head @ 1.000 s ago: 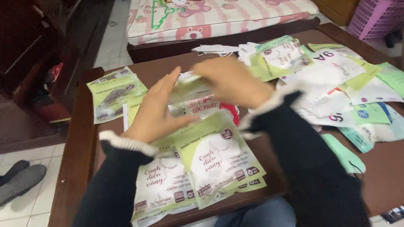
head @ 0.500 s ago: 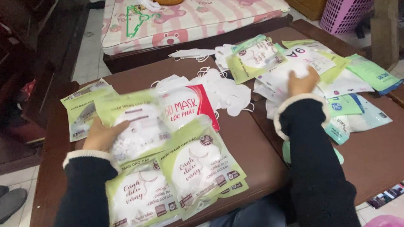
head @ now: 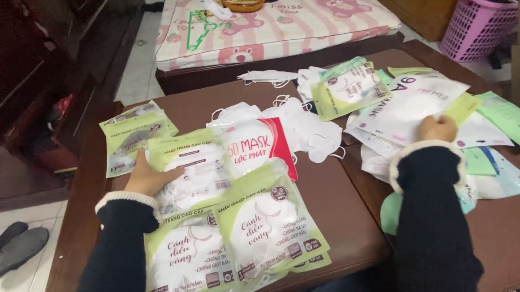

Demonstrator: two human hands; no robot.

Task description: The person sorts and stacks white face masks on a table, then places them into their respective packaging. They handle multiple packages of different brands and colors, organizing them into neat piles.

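A: We see our left hand lying flat at about nine o'clock on the brown surface, fingers laid on the edge of a green-and-white mask packet. The grip is spread there, pressing down on the packet and pinching nothing.

B: And our right hand is out at three o'clock, resting on a heap of white packets. We cannot tell whether its grip is spread or pressed together, since the fingers curl out of sight behind the knuckles.

A: Just beside the left hand's packet, toward its three o'clock, we have a red-and-white packet, overlapping it. Below both, at six o'clock near the surface's front edge, two more green packets lie side by side and partly stacked.

B: At twelve o'clock from the red one we see loose white masks in a pile, touching it. Another green packet lies tilted past them at one o'clock, and a further one sits at ten o'clock near the left edge.

A: Beyond the surface, at twelve o'clock, there is a bed with a pink patterned cover. A pink basket stands at two o'clock, and dark slippers lie on the floor at eight o'clock.
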